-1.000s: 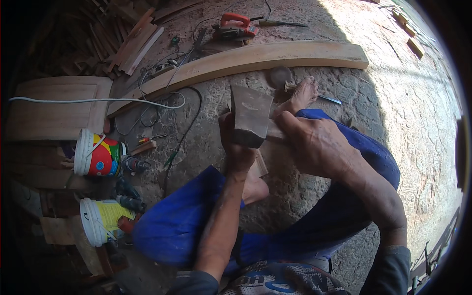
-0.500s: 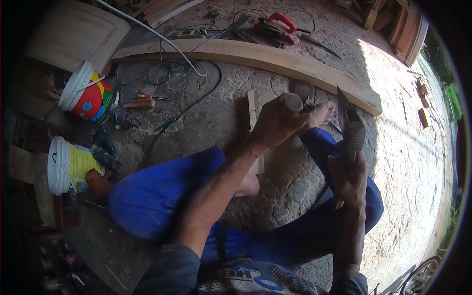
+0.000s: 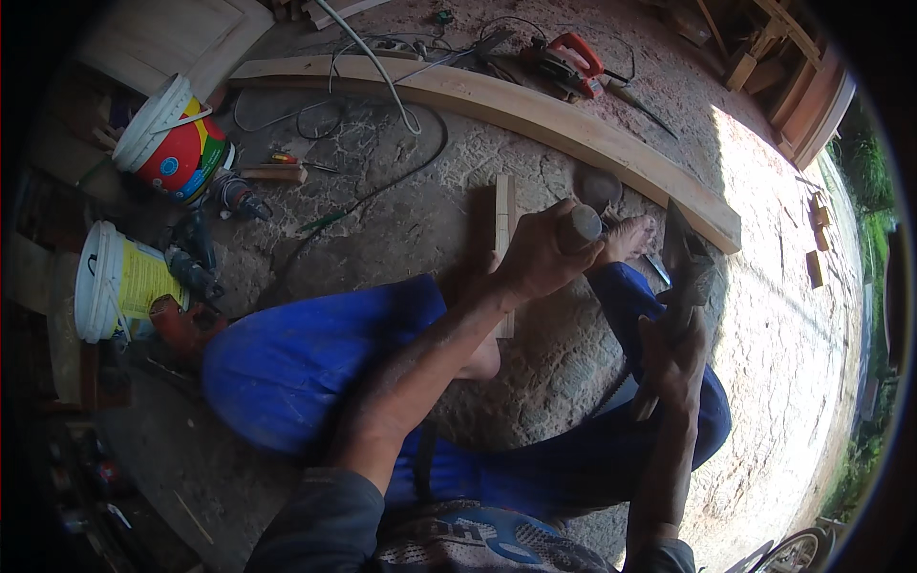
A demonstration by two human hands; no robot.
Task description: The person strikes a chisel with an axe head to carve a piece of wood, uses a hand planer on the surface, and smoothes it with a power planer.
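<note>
My left hand is closed around a round wooden piece, seen end-on above my bent legs. To its right, my right hand grips the handle of a hatchet-like tool, whose dark head points up toward the long beam. A short pale batten lies on the floor behind my left hand, partly hidden by it. My bare foot rests between the hands, with a dark round object and a narrow metal tool beside it.
Two plastic buckets with dark power tools stand left. A red-handled power tool and cords lie beyond. A pale panel lies upper left; stacked timber and sunlit floor are on the right.
A second ago both hands were together around the dark tool head. They are now apart: my right hand moved right with that tool, and my left shows the round piece. The view has shifted.
</note>
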